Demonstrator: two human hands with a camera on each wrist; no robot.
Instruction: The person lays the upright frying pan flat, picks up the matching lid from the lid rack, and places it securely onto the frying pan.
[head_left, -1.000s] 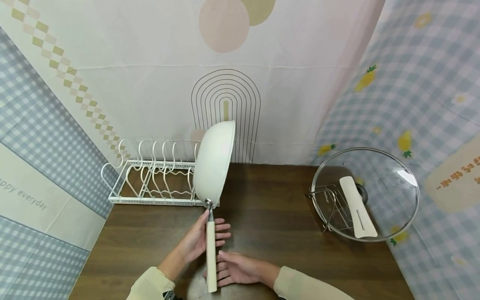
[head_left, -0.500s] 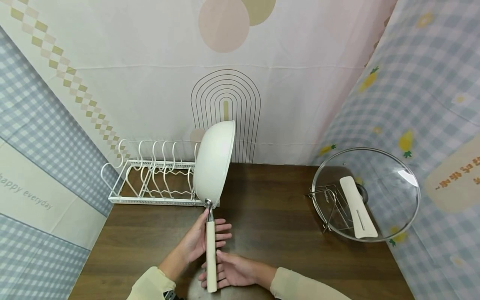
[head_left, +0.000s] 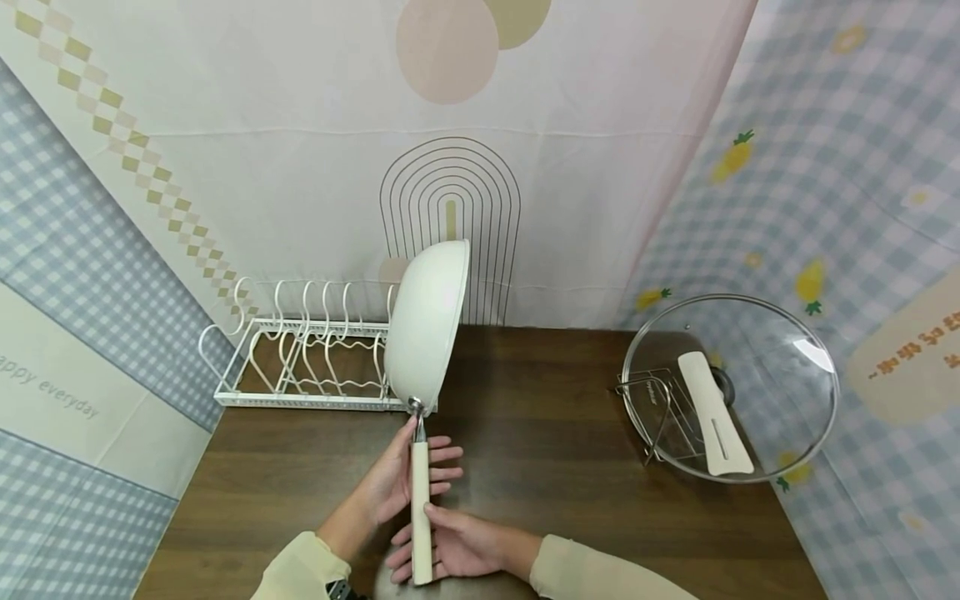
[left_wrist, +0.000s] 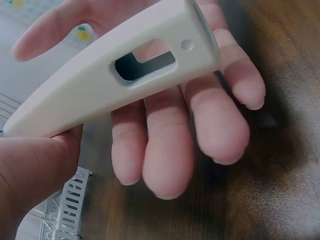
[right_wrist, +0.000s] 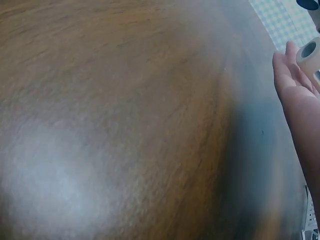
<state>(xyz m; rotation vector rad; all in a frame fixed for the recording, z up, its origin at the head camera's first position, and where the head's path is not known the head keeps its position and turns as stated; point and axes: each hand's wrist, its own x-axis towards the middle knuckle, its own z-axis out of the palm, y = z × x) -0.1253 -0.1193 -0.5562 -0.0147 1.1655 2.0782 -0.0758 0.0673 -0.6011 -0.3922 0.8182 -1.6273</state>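
Note:
A white deep frying pan [head_left: 429,325] stands on its side at the right end of a white wire rack [head_left: 315,403], its long cream handle [head_left: 421,517] pointing toward me. My left hand [head_left: 392,487] cradles the handle's upper part, thumb up by the metal joint, fingers stretched out past the handle's right side. Lower down, my right hand [head_left: 472,543] lies behind the handle with extended fingers, its thumb tip at the handle's right edge. The left wrist view shows the slotted handle end [left_wrist: 187,45] lying over relaxed fingers [left_wrist: 167,150].
On the right, a glass lid [head_left: 797,375] with a metal rim leans in a small wire stand [head_left: 654,417], a long white slotted piece [head_left: 716,417] across its front. Patterned cloth [head_left: 585,208] hangs around the dark wooden table [head_left: 540,433]. The rack's other slots hold nothing.
My right hand has shifted a little left, so its fingers reach farther past the handle and its thumb tip comes to the handle's edge. Left hand and pan hold still.

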